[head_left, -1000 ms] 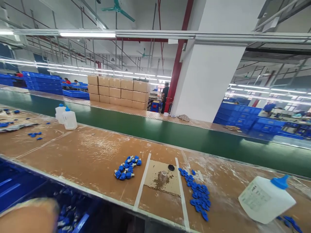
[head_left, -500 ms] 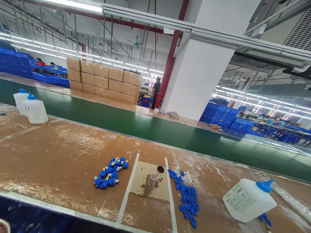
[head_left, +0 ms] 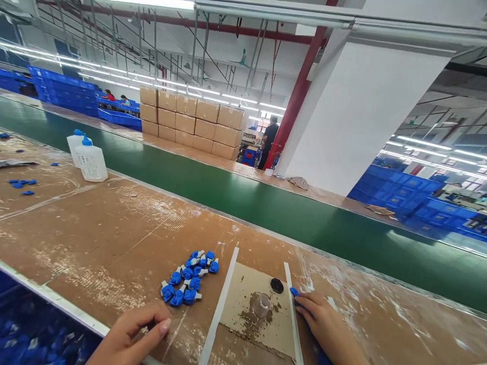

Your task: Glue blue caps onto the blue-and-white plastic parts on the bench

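Near left, left hand (head_left: 119, 338) over brown worktop (head_left: 106, 238), fingers loosely curled; can't tell if holding anything. Near right, right hand (head_left: 325, 320), fingertips at small blue piece (head_left: 294, 292); grip can't be told. Between hands, clear cup (head_left: 262, 305) on tan cardboard sheet (head_left: 247, 279). Left of sheet, cluster of blue pieces with white tabs (head_left: 187, 274). Far, green belt (head_left: 228, 187).

Over there, the left hand (head_left: 120, 338) is loosely curled, thumb stretched out beneath the bent forefinger with a gap showing between. The right hand (head_left: 320, 317) has its back upward, fingers angled inward, wrist bare.
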`<state>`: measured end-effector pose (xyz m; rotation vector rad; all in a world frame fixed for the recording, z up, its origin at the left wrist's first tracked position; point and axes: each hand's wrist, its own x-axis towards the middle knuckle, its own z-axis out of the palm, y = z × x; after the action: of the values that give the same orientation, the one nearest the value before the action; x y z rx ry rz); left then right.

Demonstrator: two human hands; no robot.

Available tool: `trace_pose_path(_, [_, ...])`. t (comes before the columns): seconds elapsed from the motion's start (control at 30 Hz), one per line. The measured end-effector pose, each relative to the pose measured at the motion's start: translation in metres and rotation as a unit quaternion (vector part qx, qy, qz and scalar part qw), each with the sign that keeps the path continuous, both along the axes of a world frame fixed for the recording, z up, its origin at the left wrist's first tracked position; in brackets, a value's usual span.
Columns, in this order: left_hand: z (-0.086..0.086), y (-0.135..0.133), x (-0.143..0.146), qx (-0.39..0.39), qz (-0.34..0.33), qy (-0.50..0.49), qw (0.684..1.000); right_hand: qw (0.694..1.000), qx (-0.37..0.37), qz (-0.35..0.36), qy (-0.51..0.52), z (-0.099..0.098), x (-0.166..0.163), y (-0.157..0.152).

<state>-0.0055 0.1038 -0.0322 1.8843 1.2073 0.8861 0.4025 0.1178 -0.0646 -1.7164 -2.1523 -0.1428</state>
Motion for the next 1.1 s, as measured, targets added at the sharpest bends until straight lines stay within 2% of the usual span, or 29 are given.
trace_pose_path(0.1, [0.009, 0.012, 0.014, 0.089, -0.005, 0.086, 0.992, 0.999, 0.016, 0.005, -0.031, -0.003, -0.007, -0.004])
trace_pose_path(0.17, [0.010, 0.019, 0.025, 0.157, -0.018, 0.146, 0.977, 0.998, 0.032, -0.001, -0.046, -0.009, -0.012, -0.008])
trace_pose_path(0.27, [0.003, 0.027, 0.036, 0.218, -0.017, 0.230, 0.948, 0.996, 0.054, -0.014, -0.073, -0.014, -0.018, -0.020])
trace_pose_path(0.4, [-0.011, 0.032, 0.039, 0.264, -0.021, 0.298, 0.917, 0.988, 0.096, -0.016, -0.118, -0.006, -0.016, -0.042])
trace_pose_path(0.5, [-0.020, 0.035, 0.038, 0.301, -0.026, 0.303, 0.904, 0.985, 0.134, 0.003, -0.112, 0.002, -0.013, -0.053])
trace_pose_path(0.57, [-0.025, 0.035, 0.038, 0.319, -0.056, 0.287, 0.902, 0.983, 0.142, 0.040, -0.113, 0.004, -0.012, -0.056])
trace_pose_path(0.67, [-0.026, 0.030, 0.039, 0.327, -0.123, 0.240, 0.906, 0.983, 0.129, 0.076, -0.110, 0.002, -0.013, -0.056])
trace_pose_path(0.73, [-0.024, 0.024, 0.041, 0.309, -0.128, 0.207, 0.919, 0.986, 0.100, 0.093, -0.097, -0.001, -0.014, -0.055])
trace_pose_path(0.8, [-0.021, 0.017, 0.042, 0.283, -0.093, 0.178, 0.938, 0.987, 0.077, 0.109, -0.091, -0.004, -0.014, -0.055])
trace_pose_path(0.9, [-0.020, 0.009, 0.045, 0.253, 0.014, 0.156, 0.955, 0.983, 0.074, 0.117, -0.121, -0.009, -0.012, -0.056])
trace_pose_path(0.97, [-0.023, 0.007, 0.047, 0.244, 0.077, 0.168, 0.952, 0.979, 0.084, 0.118, -0.145, -0.011, -0.009, -0.056])
trace_pose_path(1.1, [-0.032, 0.007, 0.055, 0.232, 0.119, 0.227, 0.938, 0.976, 0.095, 0.123, -0.156, -0.008, -0.006, -0.055])
